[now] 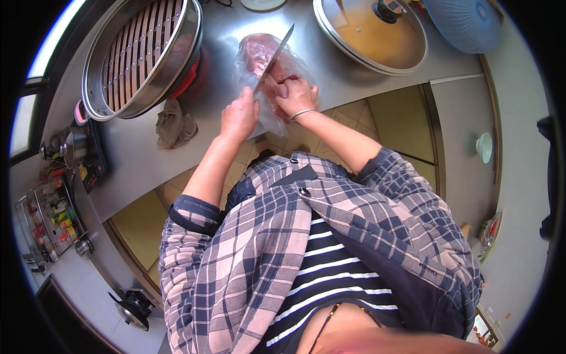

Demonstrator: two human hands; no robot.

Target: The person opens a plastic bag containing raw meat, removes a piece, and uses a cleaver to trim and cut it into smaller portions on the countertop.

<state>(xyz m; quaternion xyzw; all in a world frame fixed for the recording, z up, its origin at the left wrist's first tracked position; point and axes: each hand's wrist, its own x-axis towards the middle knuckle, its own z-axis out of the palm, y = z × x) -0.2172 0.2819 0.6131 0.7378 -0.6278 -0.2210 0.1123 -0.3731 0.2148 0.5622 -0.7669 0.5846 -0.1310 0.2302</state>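
Observation:
My left hand [241, 113] grips a kitchen knife [277, 53] by its handle, which the fingers mostly hide. Its long blade slants up and to the right across a piece of raw meat [258, 52]. Under and around the meat lies a clear plastic bag [243, 66], spread on the stainless steel counter [212, 110]. My right hand [300, 95], with a bangle at the wrist, grasps the near right part of the meat, fingers curled and close to the blade. How deep the blade sits in the meat cannot be told.
To the left stands a large steel steamer [177, 66] with a slatted rack, beside a crumpled cloth [174, 126]. A wide pan with a glass lid [371, 40] is at the right, near a blue translucent cover [468, 26]. A pale green bowl [485, 147] sits farther right.

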